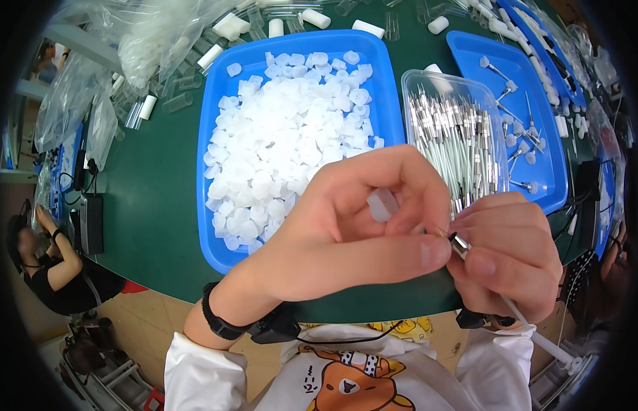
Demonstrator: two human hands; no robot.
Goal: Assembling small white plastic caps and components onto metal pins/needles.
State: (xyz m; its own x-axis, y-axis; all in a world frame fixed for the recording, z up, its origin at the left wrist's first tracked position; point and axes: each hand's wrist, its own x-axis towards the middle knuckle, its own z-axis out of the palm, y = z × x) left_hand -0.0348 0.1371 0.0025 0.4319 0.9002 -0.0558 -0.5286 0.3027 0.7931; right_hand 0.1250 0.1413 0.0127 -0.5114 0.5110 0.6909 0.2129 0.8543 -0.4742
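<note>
My left hand [360, 226] is closed, thumb and forefinger pinched together at the tip end of a thin white stick with a shiny metal collar [459, 245]. A small translucent plastic cap [383, 204] sits within its curled fingers. My right hand [507, 257] grips the stick just behind the collar, and the pale shaft slants down past the palm. Whatever lies between the left fingertips is mostly hidden. Left of the hands, a blue tray [213, 137] holds a heap of similar caps. Behind them stands a clear plastic box [500, 127] packed with metal-collared sticks.
Another blue tray [548, 123] at right holds several capped sticks. Clear tubes and white cylinders [315, 18] lie along the back, near plastic bags [154, 41]. A black box [91, 222] stands at the green table's [148, 192] left edge. Another person [55, 264] sits beyond it.
</note>
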